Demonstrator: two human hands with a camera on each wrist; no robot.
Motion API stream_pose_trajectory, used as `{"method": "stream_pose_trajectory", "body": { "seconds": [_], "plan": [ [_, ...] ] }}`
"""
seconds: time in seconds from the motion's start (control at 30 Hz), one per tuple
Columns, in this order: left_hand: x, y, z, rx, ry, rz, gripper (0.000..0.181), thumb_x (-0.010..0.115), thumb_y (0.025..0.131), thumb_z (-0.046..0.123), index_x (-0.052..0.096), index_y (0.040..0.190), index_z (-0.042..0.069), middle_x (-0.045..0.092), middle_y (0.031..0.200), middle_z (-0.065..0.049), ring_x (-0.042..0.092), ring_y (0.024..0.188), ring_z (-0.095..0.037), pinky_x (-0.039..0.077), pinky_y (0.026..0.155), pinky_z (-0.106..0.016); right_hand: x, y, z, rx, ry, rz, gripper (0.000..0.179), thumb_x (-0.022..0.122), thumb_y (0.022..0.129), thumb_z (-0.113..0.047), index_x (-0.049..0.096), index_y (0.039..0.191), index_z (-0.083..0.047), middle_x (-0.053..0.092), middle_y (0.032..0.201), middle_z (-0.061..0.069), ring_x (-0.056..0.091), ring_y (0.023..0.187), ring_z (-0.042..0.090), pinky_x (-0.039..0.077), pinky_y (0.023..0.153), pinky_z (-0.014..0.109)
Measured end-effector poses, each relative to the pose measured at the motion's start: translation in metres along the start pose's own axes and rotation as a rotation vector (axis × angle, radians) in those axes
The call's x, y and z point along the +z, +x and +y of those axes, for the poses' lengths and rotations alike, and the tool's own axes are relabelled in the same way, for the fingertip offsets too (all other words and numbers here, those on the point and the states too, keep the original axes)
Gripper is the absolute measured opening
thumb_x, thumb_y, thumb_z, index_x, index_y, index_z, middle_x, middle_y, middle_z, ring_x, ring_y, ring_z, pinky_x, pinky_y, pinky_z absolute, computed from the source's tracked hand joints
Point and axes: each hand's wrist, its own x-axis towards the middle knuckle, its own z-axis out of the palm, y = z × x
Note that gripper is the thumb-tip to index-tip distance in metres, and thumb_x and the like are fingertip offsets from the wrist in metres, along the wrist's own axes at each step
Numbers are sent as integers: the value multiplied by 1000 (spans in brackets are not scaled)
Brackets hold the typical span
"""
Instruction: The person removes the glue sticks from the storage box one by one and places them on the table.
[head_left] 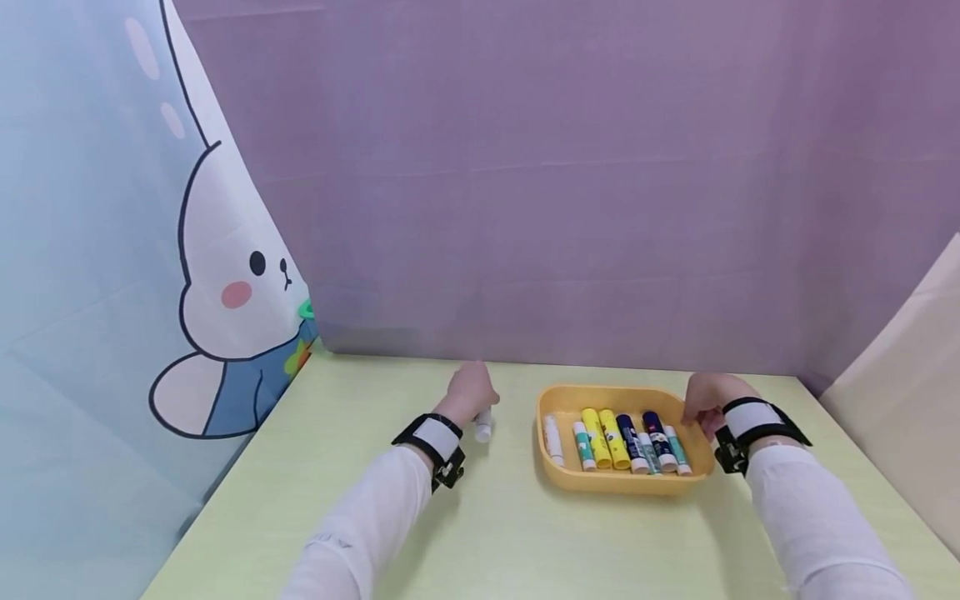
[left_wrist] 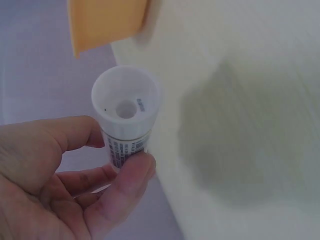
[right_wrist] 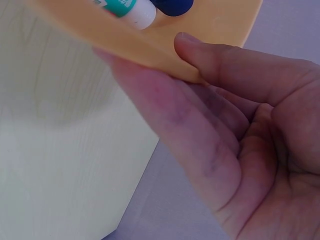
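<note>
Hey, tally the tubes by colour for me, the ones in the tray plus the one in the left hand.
Yellow tubes: 2
Navy tubes: 2
Teal-and-white tubes: 3
White tube in the tray: 1
White tube held in the left hand: 1
Total: 9

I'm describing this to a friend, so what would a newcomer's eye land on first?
Probably the cartoon animal on the blue backdrop, at the left of the head view. Next, the orange tray of tubes right of centre, its right rim between the right hand's fingers. Left of it, the left hand's fingers hold a white tube.
</note>
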Motion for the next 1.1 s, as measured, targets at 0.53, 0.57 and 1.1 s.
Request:
{"method": "stream_pose_trajectory", "body": {
  "seconds": [0.53, 0.57, 1.1],
  "plan": [
    [32, 13, 3, 2, 81, 22, 16, 75, 73, 12, 64, 77, 2, 65, 81, -10, 55, 63, -19, 49, 57, -31, 1, -4, -1, 2, 19, -1, 17, 66, 86, -6, 64, 91, 10, 64, 74, 14, 64, 58, 18, 56, 64, 29],
    [33, 14, 3, -4, 80, 21, 16, 75, 73, 12, 63, 78, 2, 65, 81, -10, 55, 62, -19, 49, 56, -31, 1, -4, -1, -5, 16, -6, 17, 66, 86, -6, 64, 91, 10, 65, 74, 15, 64, 58, 18, 56, 64, 29],
    [34, 9, 13, -26, 111, -18, 9, 69, 75, 9, 62, 73, 4, 63, 76, -8, 54, 59, -17, 47, 52, -28, 0, -4, -2, 4, 30, 3, 17, 66, 86, -5, 65, 92, 10, 65, 74, 15, 64, 59, 19, 56, 63, 29]
  ]
}}
